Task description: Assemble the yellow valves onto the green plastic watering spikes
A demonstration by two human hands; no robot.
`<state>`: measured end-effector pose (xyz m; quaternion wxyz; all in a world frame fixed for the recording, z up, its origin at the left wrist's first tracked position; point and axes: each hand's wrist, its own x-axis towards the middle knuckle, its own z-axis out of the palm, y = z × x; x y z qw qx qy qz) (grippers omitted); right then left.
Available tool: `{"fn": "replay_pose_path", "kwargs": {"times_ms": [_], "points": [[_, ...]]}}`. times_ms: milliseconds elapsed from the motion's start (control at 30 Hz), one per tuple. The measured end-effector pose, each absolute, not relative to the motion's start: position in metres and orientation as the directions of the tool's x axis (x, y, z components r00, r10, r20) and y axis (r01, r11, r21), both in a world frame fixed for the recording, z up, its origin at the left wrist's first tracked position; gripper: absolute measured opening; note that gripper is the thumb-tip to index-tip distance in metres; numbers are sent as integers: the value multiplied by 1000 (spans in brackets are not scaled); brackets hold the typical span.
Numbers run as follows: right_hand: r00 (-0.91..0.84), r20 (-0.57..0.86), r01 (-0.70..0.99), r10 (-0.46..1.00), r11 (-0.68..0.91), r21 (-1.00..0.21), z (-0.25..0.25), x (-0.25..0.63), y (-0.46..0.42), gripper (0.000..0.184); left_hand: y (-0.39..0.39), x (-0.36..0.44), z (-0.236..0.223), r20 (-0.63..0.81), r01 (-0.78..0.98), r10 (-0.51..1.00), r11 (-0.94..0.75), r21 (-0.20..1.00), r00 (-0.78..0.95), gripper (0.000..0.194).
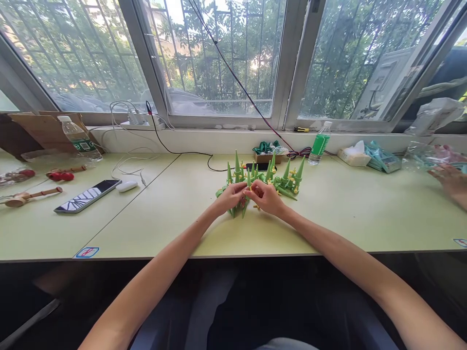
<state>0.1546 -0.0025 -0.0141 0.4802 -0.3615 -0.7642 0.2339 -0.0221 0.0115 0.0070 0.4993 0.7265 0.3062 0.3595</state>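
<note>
My left hand and my right hand meet over the table's middle, fingertips nearly touching. Between them a small green cone-shaped plastic piece points up, with a bit of yellow at its lower end. Both hands are closed in a pinch around it; the fingers hide part of their grip. Around and behind the hands stand several green cone-tipped pieces with small yellow parts. More green spikes show below my left hand, and a small yellow part lies under my right.
Behind the pieces are a small cardboard box with green contents and a water bottle. Tissues stand farther right, near another person's hand. Leftward lie a phone, a white mouse, cables and wooden toys.
</note>
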Motion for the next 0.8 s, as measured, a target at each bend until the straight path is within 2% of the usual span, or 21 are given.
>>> {"fn": "replay_pose_path", "kwargs": {"times_ms": [267,533,800], "points": [[-260,583,330,770,638,-696,-14,154,-2,41,9,-17,9,216,5,825,-257,966,522,49],[-316,608,341,729,685,-644,-16,154,-2,34,8,-16,7,217,25,848,-261,965,484,50],[-308,600,355,738,674,-648,-18,154,-2,39,9,-15,5,243,41,868,-288,957,433,50]]}}
